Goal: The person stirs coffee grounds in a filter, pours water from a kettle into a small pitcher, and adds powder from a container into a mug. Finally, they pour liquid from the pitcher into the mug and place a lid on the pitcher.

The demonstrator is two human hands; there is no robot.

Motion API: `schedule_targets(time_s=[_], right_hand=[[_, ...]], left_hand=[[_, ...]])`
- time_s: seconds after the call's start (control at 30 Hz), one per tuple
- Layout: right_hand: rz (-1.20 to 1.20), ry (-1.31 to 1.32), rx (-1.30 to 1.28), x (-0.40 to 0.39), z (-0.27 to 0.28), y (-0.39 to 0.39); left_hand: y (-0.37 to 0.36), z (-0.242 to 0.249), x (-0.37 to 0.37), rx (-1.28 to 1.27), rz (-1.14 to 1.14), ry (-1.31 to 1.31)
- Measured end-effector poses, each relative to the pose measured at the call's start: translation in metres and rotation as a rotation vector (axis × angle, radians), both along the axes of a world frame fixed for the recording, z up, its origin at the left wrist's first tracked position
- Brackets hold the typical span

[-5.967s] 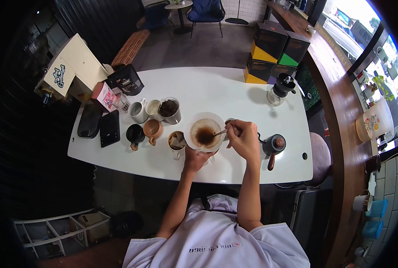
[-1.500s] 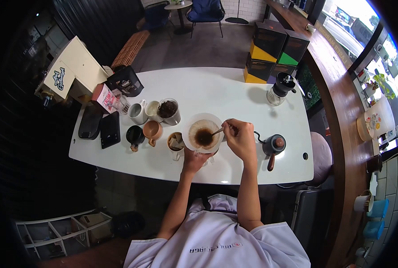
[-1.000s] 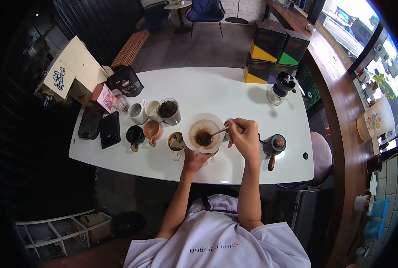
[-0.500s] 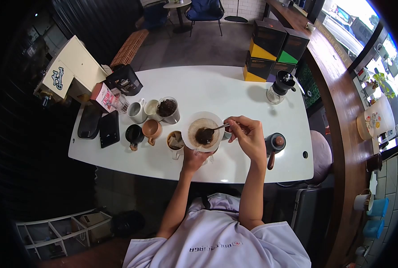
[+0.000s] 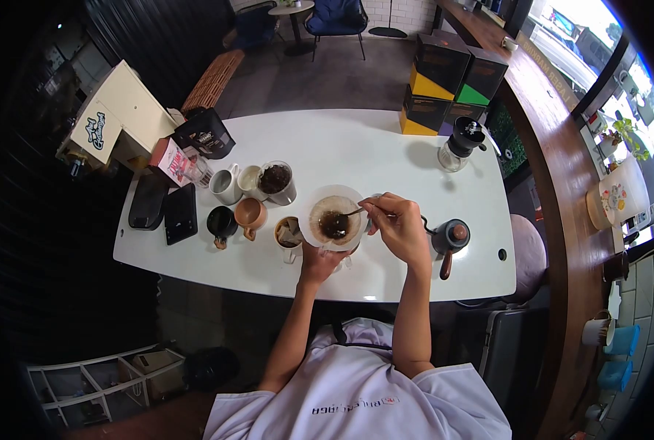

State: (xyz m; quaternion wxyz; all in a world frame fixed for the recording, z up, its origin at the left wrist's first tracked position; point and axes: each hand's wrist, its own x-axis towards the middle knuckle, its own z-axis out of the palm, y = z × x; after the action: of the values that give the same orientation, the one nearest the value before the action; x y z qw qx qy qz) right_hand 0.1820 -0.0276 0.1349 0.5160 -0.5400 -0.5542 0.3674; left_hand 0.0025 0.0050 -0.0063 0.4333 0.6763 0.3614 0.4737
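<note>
A coffee dripper with a pale paper filter (image 5: 318, 213) stands near the table's front edge, with dark wet coffee (image 5: 335, 225) at its bottom. My left hand (image 5: 319, 262) holds the dripper from below at its near side, its fingers partly hidden. Pinched in my right hand (image 5: 396, 226) is a thin metal spoon (image 5: 355, 212), whose lower end dips into the coffee. Left of the dripper is a cup with a used-looking bag or filter inside (image 5: 289, 232). A dark kettle with a wooden handle (image 5: 453, 237) stands right of my right hand.
Several mugs, including a brown one (image 5: 250, 214), and a glass of dark grounds (image 5: 277, 182) stand left. Farther left are a black tablet-like object (image 5: 180, 214) and a black pouch (image 5: 205, 133). A grinder (image 5: 459, 144) and stacked boxes (image 5: 440, 81) are at the back right.
My right hand has moved slightly left and down, with the spoon now at a flatter angle over the coffee. More of the kettle's spout shows. My left hand has barely moved.
</note>
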Motion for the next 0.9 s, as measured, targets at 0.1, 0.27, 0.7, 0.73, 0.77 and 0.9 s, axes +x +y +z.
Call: schedule_targets(time_s=[0.1, 0.27, 0.7, 0.73, 0.77, 0.9], right_hand=[[-0.030, -0.043, 0.026, -0.001, -0.007, 0.003], [-0.022, -0.162, 0.064, 0.003, -0.015, 0.006], [-0.046, -0.076, -0.026, 0.001, -0.006, 0.003], [-0.046, -0.021, -0.054, 0.002, -0.007, 0.004], [-0.046, 0.035, -0.083, 0.002, -0.009, 0.005], [-0.059, 0.138, -0.109, 0.005, -0.016, 0.008]], left_hand=[[0.002, -0.002, -0.002, 0.065, -0.003, 0.035], [-0.001, 0.002, -0.001, 0.057, 0.003, 0.021], [-0.001, 0.001, -0.002, 0.026, -0.024, 0.039], [-0.001, 0.004, -0.001, 0.043, -0.015, 0.044], [-0.002, 0.006, 0.000, 0.061, -0.006, 0.048], [-0.005, 0.006, 0.003, -0.015, -0.001, -0.077]])
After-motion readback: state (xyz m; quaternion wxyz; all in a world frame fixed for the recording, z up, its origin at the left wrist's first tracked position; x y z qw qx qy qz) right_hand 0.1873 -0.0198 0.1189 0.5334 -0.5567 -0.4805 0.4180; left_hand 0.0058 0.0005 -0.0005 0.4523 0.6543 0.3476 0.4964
